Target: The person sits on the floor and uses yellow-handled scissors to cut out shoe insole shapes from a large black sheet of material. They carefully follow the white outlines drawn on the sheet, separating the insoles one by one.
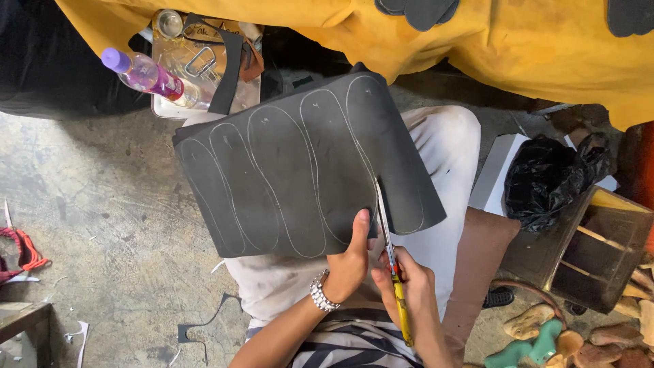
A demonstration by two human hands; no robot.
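Right hand (409,286) closed on yellow-handled scissors (392,262), lower centre; left hand (349,262) pinching black sheet (300,163) at mid-frame, over lap. Cut just started along rightmost chalked outline; five outlines uncut.

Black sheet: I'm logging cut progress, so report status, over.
Left hand grips black sheet at near edge. Right hand works yellow-handled scissors, blades inside sheet along a chalked outline. Nothing blocking the cut.
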